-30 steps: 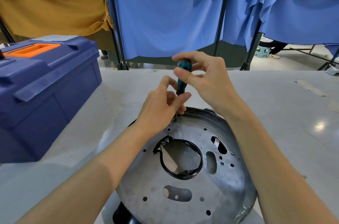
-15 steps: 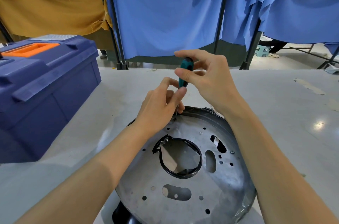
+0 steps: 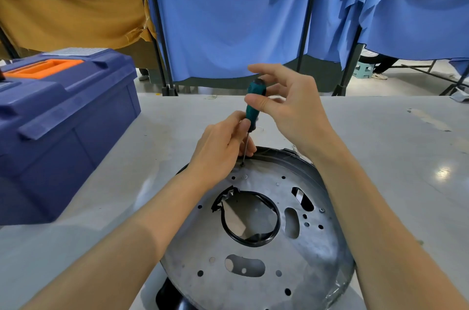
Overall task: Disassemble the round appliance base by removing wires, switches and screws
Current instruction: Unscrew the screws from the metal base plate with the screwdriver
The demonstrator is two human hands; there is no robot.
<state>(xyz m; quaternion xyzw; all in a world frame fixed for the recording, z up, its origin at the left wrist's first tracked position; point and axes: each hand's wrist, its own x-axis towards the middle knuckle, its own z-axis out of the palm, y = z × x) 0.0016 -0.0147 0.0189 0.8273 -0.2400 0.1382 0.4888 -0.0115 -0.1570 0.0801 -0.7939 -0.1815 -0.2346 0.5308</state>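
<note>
- The right hand [image 3: 297, 116] has barely shifted; its fingers have spread slightly, thumb and fingertips pinching the screwdriver [image 3: 253, 106] handle.
- The left hand [image 3: 220, 149] pinches the handle's lower end.
- The tip meets the far rim of the round appliance base [image 3: 314, 254] on the desk [image 3: 380, 157].

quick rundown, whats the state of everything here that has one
toolbox, lid closed
round appliance base, metal plate facing up
screwdriver, upright, tip on a screw at the base's far rim
left hand, pinching the screwdriver's lower handle
right hand, gripping the handle's top
black ring, in the centre hole, crumpled at upper left
</note>
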